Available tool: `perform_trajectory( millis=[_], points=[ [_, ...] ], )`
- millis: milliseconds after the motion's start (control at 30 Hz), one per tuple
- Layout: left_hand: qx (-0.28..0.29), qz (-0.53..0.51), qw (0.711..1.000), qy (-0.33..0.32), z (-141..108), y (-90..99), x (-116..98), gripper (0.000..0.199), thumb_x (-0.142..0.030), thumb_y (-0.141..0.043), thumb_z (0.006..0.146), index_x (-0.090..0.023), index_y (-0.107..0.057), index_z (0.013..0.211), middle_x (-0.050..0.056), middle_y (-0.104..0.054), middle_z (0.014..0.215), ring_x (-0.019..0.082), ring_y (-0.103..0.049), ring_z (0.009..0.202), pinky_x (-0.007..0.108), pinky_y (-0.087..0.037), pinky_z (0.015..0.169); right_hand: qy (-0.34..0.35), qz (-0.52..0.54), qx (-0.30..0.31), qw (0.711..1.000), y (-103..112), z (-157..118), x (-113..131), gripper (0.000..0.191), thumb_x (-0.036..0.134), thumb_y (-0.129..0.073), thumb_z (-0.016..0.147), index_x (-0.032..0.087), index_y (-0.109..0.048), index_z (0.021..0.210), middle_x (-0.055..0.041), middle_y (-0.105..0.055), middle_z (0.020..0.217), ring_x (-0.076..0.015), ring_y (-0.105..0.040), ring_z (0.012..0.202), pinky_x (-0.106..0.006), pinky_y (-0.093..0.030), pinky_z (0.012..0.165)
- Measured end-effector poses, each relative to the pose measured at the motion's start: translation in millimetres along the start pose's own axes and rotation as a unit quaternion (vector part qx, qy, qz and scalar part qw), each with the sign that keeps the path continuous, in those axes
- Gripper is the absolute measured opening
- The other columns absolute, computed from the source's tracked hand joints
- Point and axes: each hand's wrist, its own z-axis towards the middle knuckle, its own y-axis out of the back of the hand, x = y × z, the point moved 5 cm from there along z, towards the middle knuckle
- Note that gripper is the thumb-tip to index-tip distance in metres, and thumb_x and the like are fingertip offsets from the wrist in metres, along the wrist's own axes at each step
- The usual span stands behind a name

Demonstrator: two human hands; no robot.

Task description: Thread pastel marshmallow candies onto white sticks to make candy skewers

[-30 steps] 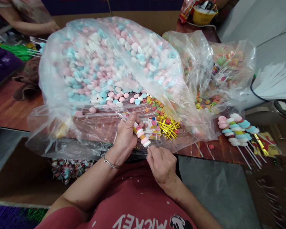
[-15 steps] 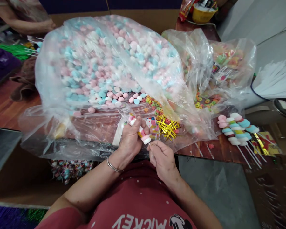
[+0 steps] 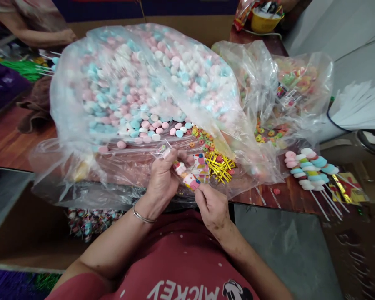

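Reddish wooden tabletop [image 3: 6,141] runs beneath the big clear marshmallow bag [image 3: 187,102], our landmark. Directly on the near side of that bag, in front of our body, we hold a candy skewer [image 3: 179,168] inside a printed wrapper [image 3: 191,182]. Our left hand [image 3: 161,177] has its thumb and fingers closed around the skewer's upper part and film, the other fingers curled beneath. Our right hand [image 3: 215,204] pinches the wrapper's lower edge between thumb and forefinger, its remaining fingers folded in; whether it also grips the stick, we cannot tell.

To work the film along well, we judge it best to steady the candies lightly and draw evenly, keeping film and stick in line so nothing tears or squashes.

The skewer's long axis lies diagonally: its upper end points toward the marshmallow bag, its lower end toward our right hand. Gold twist ties [image 3: 221,167] lie just off the bag's near right side, beside our work.
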Motion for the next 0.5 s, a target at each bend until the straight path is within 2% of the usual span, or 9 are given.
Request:
perform_trajectory(
  millis=[67,167,333,500],
  points=[
    [-0.006,-0.006,1.0,0.009,5,-1.7,-3,0.036,-0.029,-0.089,0.056,-0.015,-0.06,0.073,-0.006,-0.057,0.057,0.008,-0.057,0.052,0.023,-0.051,0.059,-0.019,0.026,0.014,0.999,-2,-2,-2,0.021,0.021,-0.043,0.095,0.019,-0.061,0.086,-0.0005,-0.066,0.07,-0.0109,-0.06,0.059,-0.021,-0.043,0.059],
    [-0.017,-0.029,0.999,0.003,8,-2.1,-5,0.033,-0.025,-0.085,0.063,-0.016,-0.054,0.066,-0.007,-0.053,0.055,0.006,-0.052,0.048,0.021,-0.049,0.055,-0.015,0.014,0.028,0.999,0,-6,-3,0.019,0.021,-0.044,0.096,0.018,-0.062,0.091,-0.002,-0.068,0.074,-0.0121,-0.062,0.064,-0.021,-0.044,0.061],
    [0.02,-0.002,1.0,0.016,-4,-8.3,11,0.033,-0.031,-0.085,0.066,-0.017,-0.055,0.07,-0.009,-0.047,0.051,0.005,-0.046,0.044,0.02,-0.046,0.051,0.023,-0.078,0.009,0.997,2,-10,3,0.027,0.018,-0.039,0.096,0.019,-0.059,0.078,-0.0001,-0.059,0.06,-0.0115,-0.054,0.054,-0.024,-0.038,0.056],
    [0.065,0.019,0.998,0.02,-21,-14.8,28,0.038,-0.041,-0.084,0.066,-0.016,-0.058,0.076,-0.008,-0.048,0.051,0.007,-0.051,0.046,0.021,-0.047,0.053,0.005,-0.034,-0.015,0.999,-4,-8,8,0.03,0.016,-0.039,0.095,0.021,-0.049,0.067,0.0035,-0.051,0.053,-0.0086,-0.043,0.046,-0.023,-0.033,0.049]
  ],
)
